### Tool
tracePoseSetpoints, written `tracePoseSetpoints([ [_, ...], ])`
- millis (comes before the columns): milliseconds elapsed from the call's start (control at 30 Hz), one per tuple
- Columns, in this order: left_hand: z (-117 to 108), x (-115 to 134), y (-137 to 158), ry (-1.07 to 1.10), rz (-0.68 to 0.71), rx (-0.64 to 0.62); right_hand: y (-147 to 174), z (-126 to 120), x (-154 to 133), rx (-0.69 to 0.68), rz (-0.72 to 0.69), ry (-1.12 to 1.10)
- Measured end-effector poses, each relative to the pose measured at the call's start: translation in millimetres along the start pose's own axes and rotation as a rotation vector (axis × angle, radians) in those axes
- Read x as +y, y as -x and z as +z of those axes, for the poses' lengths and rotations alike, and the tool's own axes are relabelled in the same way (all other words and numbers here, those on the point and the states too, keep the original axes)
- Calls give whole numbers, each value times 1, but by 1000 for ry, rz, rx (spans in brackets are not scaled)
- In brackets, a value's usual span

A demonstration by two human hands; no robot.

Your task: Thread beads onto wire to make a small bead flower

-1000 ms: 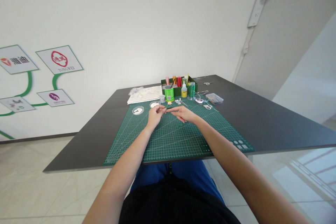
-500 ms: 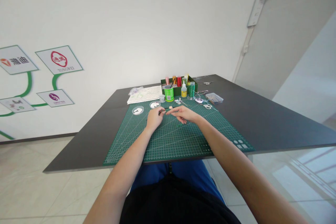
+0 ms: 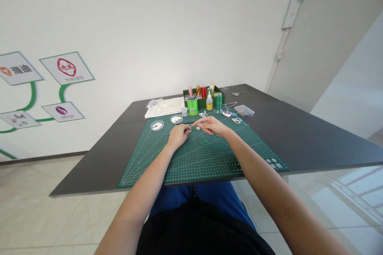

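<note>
Over the green cutting mat (image 3: 191, 159) my two hands are close together, fingertips almost meeting. My left hand (image 3: 178, 135) is closed, thumb and fingers pinched on something too small to make out. My right hand (image 3: 213, 126) reaches in from the right, its index finger stretched toward the left fingertips. A small beige piece (image 3: 198, 128), perhaps flower-shaped, shows at the right fingertips, which seem to pinch it. Just behind the hands lies a thin dark stick-like tool (image 3: 184, 122). Two clear dishes with white bits, a left dish (image 3: 157, 125) and a right dish (image 3: 176, 119), are beyond my left hand.
Behind the hands are a green can (image 3: 193, 105), a glue bottle (image 3: 209, 102), a green spool (image 3: 218, 101) and a green box (image 3: 221, 95) of thread spools. White-handled scissors (image 3: 236, 120) and a clear case (image 3: 244, 111) lie right. White sheets (image 3: 164, 107) lie back left.
The dark tool, earlier at my left fingers, now lies on the mat behind them. The beige piece has shifted slightly right and nearer. My right fingers have drawn together around it.
</note>
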State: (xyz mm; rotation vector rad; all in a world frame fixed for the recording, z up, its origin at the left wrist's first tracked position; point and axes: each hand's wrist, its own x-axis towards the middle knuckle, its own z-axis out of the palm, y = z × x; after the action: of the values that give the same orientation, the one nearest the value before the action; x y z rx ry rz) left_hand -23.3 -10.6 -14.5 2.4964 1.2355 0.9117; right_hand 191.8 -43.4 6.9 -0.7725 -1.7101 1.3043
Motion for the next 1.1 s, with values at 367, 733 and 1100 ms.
tracePoseSetpoints([
  [367,-1,8,1,-34,91,-163,-3,-2,4,39,-58,-25],
  [733,-1,11,2,21,184,-249,-5,-6,9,110,-99,13],
  [1100,4,12,2,147,205,-270,-6,-8,12,196,-113,43],
])
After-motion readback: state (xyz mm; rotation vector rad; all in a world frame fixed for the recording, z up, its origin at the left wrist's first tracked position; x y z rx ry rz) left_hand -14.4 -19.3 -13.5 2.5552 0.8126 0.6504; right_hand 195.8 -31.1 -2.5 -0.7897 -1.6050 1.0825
